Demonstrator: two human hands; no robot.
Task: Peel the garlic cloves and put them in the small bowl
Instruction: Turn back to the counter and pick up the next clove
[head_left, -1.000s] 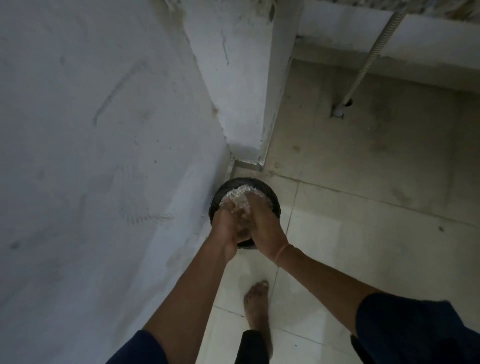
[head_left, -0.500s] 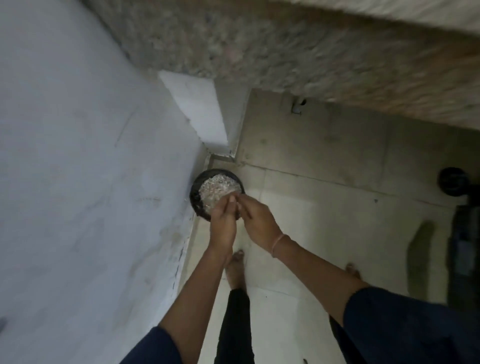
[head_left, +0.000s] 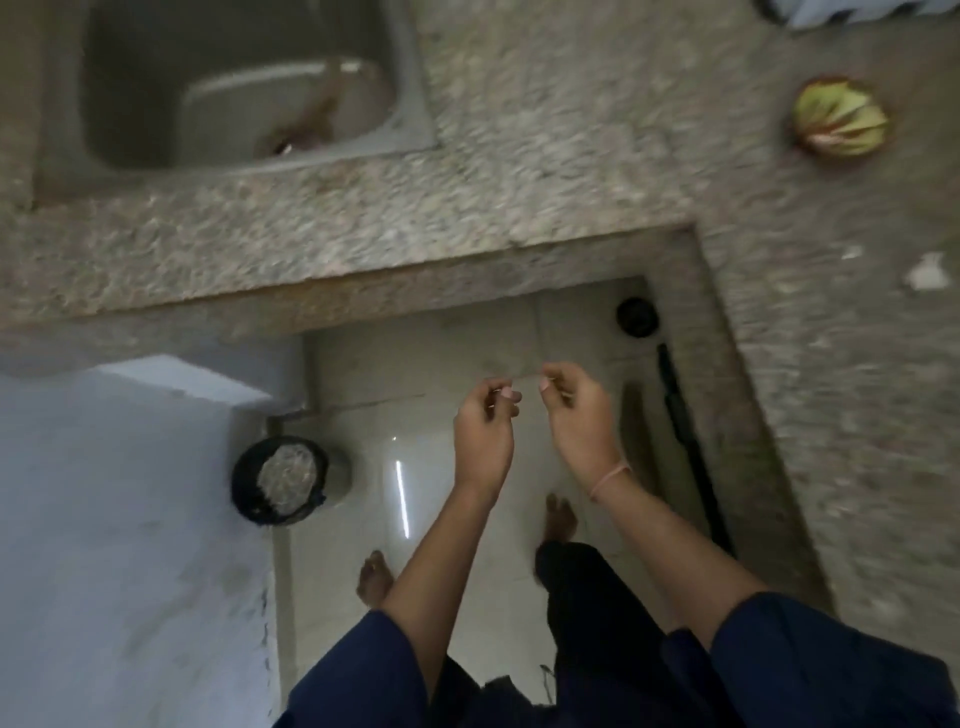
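A: Two hands are held up over the floor (head_left: 441, 353), yes? What do they hold?

B: The left hand (head_left: 483, 431) and the right hand (head_left: 582, 415) are near each other, not touching. On each, the fingers are curled and the thumb meets the forefinger. I see no clove in them. If a thin skin sticks there, I cannot tell.

A: And the bin?

B: The black bin (head_left: 241, 483) stands on the floor to the left, full of pale skins, well apart from the hands.

A: Then where is the garlic?

B: Farther, on the right arm of the desk (head_left: 467, 208), near its right edge, lies a small pale piece (head_left: 927, 273). It is blurred, perhaps a clove. Beyond it, toward the far right corner, is a round bowl (head_left: 831, 151) with something yellow-green inside. The sink (head_left: 415, 104) is at the far left.

A: How to go on well?

B: I think: rub the fingertips clean, take one clove only, and peel it low over the desk beside the bowl.
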